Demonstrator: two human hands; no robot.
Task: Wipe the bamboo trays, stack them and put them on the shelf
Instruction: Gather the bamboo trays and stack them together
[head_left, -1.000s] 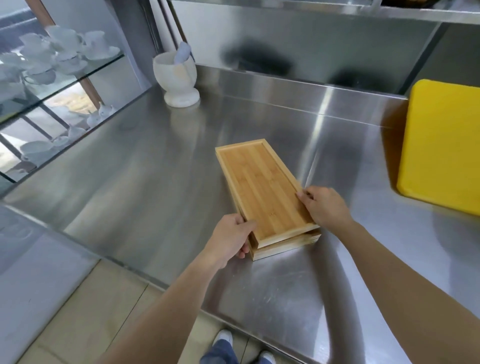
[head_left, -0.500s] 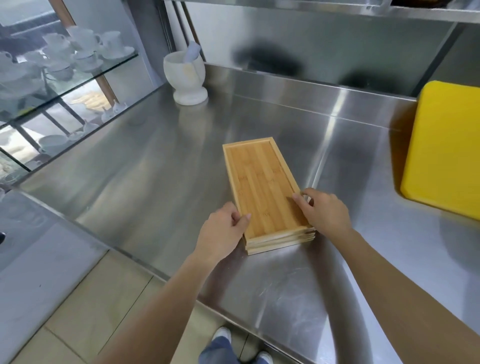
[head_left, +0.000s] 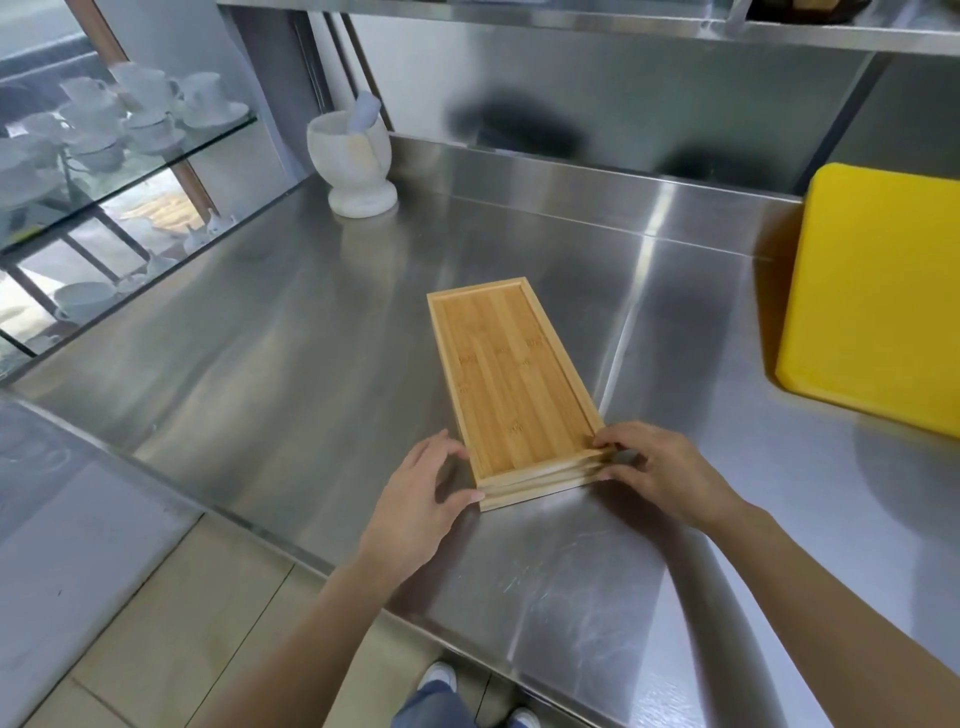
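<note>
A stack of bamboo trays (head_left: 511, 384) lies flat on the steel counter (head_left: 311, 364), long side running away from me. Three layered edges show at its near end. My left hand (head_left: 421, 504) rests against the stack's near left corner, fingers touching its side and thumb at the bottom edge. My right hand (head_left: 660, 473) pinches the near right corner, fingertips on the top rim and thumb at the lower edge. A steel shelf (head_left: 571, 23) runs above the back wall.
A white stone mortar with pestle (head_left: 356, 161) stands at the back left. A yellow cutting board (head_left: 878, 301) lies at the right. Glass shelves with white cups (head_left: 119, 119) are to the left. The counter's front edge is near my feet.
The upper tray, skewed a second ago, has been squared up with the ones under it. Both hands slid down to the stack's near corners. The stack lies straighter on the counter.
</note>
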